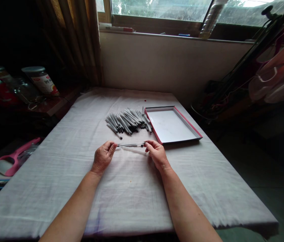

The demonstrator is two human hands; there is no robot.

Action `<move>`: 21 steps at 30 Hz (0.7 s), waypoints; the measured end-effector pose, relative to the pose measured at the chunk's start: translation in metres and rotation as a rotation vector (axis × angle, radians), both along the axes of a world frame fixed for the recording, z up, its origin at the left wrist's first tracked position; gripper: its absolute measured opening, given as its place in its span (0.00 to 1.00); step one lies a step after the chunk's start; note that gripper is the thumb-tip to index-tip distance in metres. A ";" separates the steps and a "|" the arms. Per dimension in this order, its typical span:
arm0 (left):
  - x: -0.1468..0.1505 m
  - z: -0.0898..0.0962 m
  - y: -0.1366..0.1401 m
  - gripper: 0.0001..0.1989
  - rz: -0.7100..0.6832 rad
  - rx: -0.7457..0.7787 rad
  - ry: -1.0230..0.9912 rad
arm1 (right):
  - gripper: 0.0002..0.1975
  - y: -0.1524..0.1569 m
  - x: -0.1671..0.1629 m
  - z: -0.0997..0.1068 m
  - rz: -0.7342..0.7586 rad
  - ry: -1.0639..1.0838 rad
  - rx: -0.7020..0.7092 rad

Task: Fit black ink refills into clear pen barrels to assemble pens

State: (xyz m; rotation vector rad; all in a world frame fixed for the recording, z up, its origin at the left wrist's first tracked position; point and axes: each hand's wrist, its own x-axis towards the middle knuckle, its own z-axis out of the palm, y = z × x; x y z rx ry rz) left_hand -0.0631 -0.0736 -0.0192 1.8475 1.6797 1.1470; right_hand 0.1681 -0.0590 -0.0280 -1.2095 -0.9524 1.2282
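My left hand pinches the left end of a slim clear pen, which lies level between both hands just above the cloth. At the other end, by its dark tip, the fingers of my right hand are closed on it. A pale translucent strip slants under the pen toward my right fingers; whether it is a second piece or lies on the cloth I cannot tell. Beyond my hands lies a heap of clear pens with dark ends. A shallow box lid with pink and black edges stands right of the heap.
A pale cloth covers the table. To the left are a pink-handled item and a lidded canister on a side surface. Behind the table are a wall and window sill. Dark equipment and hanging bags stand at right.
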 end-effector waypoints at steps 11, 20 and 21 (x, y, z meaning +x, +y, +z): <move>0.000 0.003 0.001 0.31 0.074 -0.261 -0.181 | 0.15 -0.003 -0.003 0.001 -0.002 -0.063 0.139; 0.002 -0.004 0.007 0.32 -0.074 -0.230 -0.419 | 0.15 -0.001 -0.002 0.000 -0.053 -0.073 0.087; 0.003 -0.004 0.007 0.31 -0.071 -0.220 -0.430 | 0.16 -0.001 -0.002 -0.001 -0.055 -0.072 0.080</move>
